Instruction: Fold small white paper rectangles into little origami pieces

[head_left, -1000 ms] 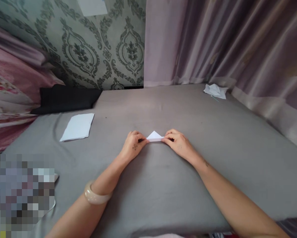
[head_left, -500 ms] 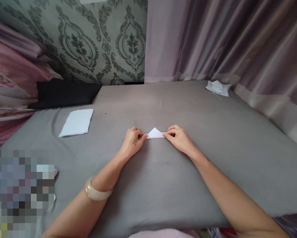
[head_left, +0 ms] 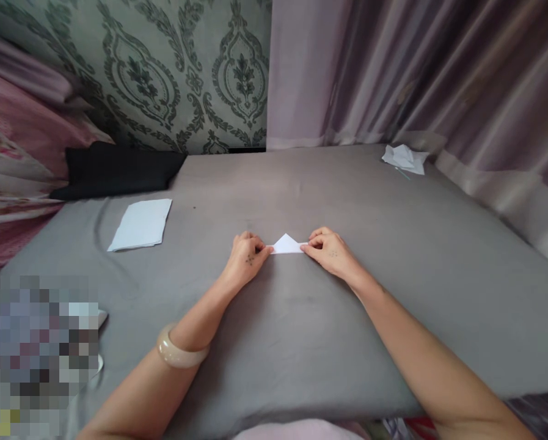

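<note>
A small piece of folded white paper (head_left: 286, 245) is between my two hands, low over the grey cloth. It has a narrow band along its near edge and a triangular peak pointing away from me. My left hand (head_left: 248, 255) pinches the band's left end between thumb and fingers. At the right end, my right hand (head_left: 329, 249) has the same kind of pinch. The fingertips cover both ends of the paper. A pale bangle (head_left: 181, 349) circles my left forearm.
A stack of white paper sheets (head_left: 142, 225) lies to the left on the grey cloth (head_left: 301, 342). Behind it is a folded black cloth (head_left: 120, 171). Folded white papers (head_left: 405, 159) sit at the far right by the curtain (head_left: 374, 73). The lower left corner is pixelated.
Both hands keep their pinch on the folded paper, with hardly any movement. The whole view has shifted very slightly.
</note>
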Demonstrator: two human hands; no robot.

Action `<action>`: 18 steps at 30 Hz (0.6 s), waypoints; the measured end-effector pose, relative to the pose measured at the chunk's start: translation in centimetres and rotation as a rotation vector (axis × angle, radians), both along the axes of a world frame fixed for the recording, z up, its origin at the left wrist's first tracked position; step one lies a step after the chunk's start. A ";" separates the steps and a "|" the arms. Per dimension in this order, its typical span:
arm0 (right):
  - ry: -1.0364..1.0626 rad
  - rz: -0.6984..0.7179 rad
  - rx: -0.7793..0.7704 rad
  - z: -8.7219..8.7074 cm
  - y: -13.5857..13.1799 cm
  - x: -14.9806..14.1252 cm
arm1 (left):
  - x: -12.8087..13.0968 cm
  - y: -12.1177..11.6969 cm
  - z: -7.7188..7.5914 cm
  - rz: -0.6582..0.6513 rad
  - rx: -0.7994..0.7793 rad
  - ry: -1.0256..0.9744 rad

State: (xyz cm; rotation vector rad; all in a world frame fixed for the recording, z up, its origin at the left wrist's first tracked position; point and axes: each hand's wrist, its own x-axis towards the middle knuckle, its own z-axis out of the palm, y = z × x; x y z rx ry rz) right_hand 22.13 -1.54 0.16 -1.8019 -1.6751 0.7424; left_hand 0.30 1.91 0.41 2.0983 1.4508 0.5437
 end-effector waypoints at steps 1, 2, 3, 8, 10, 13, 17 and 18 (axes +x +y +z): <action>0.001 0.002 -0.005 0.0 0.0 0.0 | 0.0 -0.1 0.0 0.009 0.003 0.011; 0.004 0.003 -0.009 0.0 0.1 0.0 | 0.1 -0.1 -0.1 0.014 0.006 0.020; 0.008 0.004 -0.013 0.0 0.1 0.0 | 0.1 -0.1 -0.2 0.016 0.010 0.028; 0.016 0.008 -0.017 -0.4 0.3 0.2 | -0.1 0.0 -0.9 -0.012 0.063 0.064; 0.012 0.008 -0.015 -0.5 0.3 0.2 | -0.1 0.1 -1.1 -0.018 0.077 0.065; 0.006 0.000 -0.006 -0.6 0.3 0.2 | -0.2 0.1 -1.2 -0.033 0.093 0.072; 0.000 0.006 -0.003 -0.6 0.3 0.1 | -0.3 0.1 -1.1 -0.065 0.124 0.098; 0.000 0.009 -0.003 -0.5 0.3 0.1 | -0.3 0.1 -1.1 -0.071 0.130 0.104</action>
